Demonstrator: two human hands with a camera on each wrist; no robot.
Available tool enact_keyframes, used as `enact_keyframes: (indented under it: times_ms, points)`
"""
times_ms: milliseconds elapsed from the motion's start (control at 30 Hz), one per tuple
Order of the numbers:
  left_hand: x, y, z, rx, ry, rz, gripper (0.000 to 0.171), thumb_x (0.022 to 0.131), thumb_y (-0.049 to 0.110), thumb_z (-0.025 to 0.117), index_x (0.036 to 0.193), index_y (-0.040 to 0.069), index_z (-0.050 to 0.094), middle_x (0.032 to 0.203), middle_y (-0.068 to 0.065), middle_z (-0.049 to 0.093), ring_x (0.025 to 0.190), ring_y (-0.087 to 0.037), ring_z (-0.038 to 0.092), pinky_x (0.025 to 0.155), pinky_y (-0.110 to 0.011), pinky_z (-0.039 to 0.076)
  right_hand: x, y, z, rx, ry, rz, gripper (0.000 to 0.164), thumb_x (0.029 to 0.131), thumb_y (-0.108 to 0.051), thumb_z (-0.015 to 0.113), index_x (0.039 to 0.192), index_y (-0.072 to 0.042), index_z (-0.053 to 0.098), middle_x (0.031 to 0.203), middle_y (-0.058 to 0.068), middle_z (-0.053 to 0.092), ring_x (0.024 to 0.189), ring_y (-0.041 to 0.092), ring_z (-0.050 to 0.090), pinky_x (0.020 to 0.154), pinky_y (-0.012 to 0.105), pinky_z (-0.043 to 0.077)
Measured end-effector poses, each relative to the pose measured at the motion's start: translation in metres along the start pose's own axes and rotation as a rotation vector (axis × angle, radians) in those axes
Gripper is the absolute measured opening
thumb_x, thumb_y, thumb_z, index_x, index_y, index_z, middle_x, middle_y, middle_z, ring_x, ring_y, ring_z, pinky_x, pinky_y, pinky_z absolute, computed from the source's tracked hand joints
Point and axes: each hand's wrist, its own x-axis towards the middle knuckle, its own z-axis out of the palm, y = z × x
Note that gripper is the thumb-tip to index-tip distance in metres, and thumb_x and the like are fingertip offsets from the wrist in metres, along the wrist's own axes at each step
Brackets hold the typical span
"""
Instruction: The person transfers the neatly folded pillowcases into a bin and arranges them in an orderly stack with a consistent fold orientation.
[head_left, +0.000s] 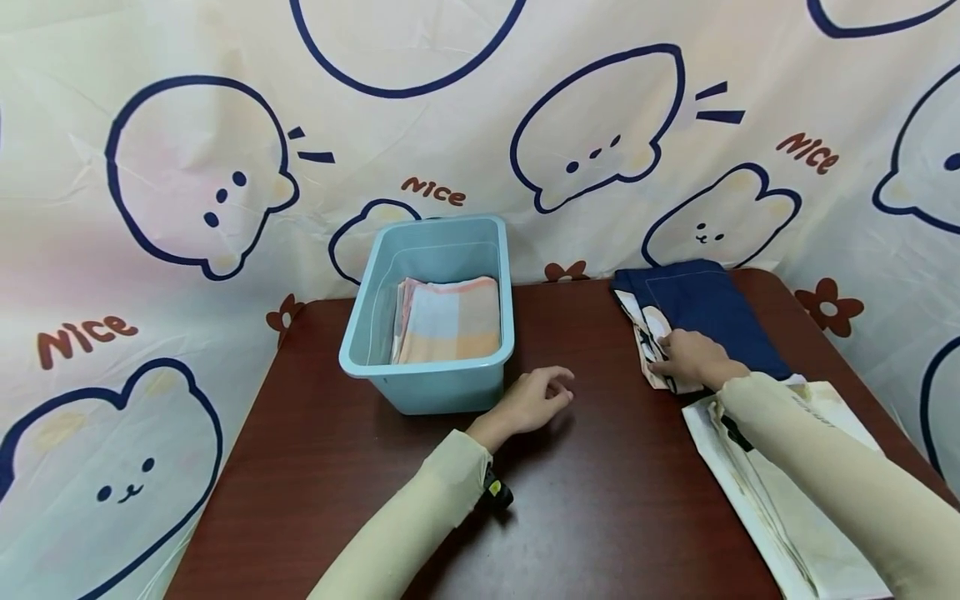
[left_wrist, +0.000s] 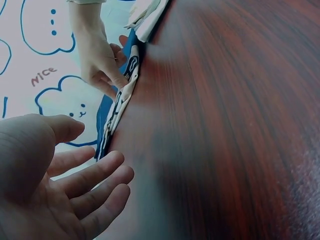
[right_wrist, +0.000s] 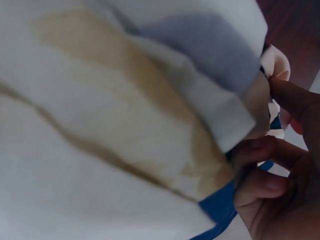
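Note:
My left hand (head_left: 534,398) hovers over the table in front of the basket, its fingers loosely bent and holding nothing. In the left wrist view its palm and relaxed fingers (left_wrist: 102,175) show. At the far right, my right hand (head_left: 693,358) pinches a folded patterned cloth (head_left: 651,337), pale with black and pinkish print. This cloth lies along the left side of a folded navy blue cloth (head_left: 701,300). In the right wrist view the thumb (right_wrist: 290,95) touches the patterned fabric while the other fingers curl; part of the grip is hidden.
A light blue plastic basket (head_left: 442,387) stands at the back left, with a folded checked cloth (head_left: 450,321) inside. Folded cream cloths (head_left: 817,500) lie under the right forearm near the table's right edge. A printed curtain (head_left: 465,133) hangs behind the brown table (head_left: 585,500).

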Motion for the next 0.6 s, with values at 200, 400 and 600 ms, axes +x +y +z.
enact_keyframes:
  times_ms: [200, 400, 600]
  points:
    - [0.0, -0.004, 0.0, -0.003, 0.002, 0.001, 0.037, 0.103, 0.019, 0.053, 0.137, 0.007, 0.059, 0.114, -0.008, 0.074, 0.101, -0.017, 0.069, 0.088, -0.032, 0.055, 0.001, -0.007, 0.003, 0.038, -0.004, -0.005, 0.066, 0.095, -0.034, 0.068, 0.144, 0.007, 0.05, 0.062, 0.003, 0.048, 0.058, 0.017, 0.042, 0.056, 0.03, 0.033]
    - [0.001, -0.003, -0.002, -0.022, 0.001, -0.005, 0.037, 0.102, 0.017, 0.054, 0.137, 0.006, 0.059, 0.115, -0.008, 0.073, 0.102, -0.018, 0.069, 0.088, -0.032, 0.055, 0.001, -0.015, 0.005, 0.033, 0.016, -0.031, 0.052, 0.095, -0.034, 0.068, 0.129, 0.005, 0.063, 0.06, 0.0, 0.038, 0.057, 0.017, 0.04, 0.054, 0.029, 0.029]
    - [0.001, -0.003, -0.004, -0.046, 0.001, -0.009, 0.037, 0.103, 0.017, 0.054, 0.138, 0.006, 0.059, 0.116, -0.009, 0.074, 0.104, -0.02, 0.07, 0.09, -0.033, 0.055, 0.004, -0.024, 0.008, 0.026, 0.025, -0.055, 0.034, 0.094, -0.036, 0.069, 0.1, -0.002, 0.068, 0.062, 0.001, 0.04, 0.06, 0.018, 0.043, 0.056, 0.03, 0.032]
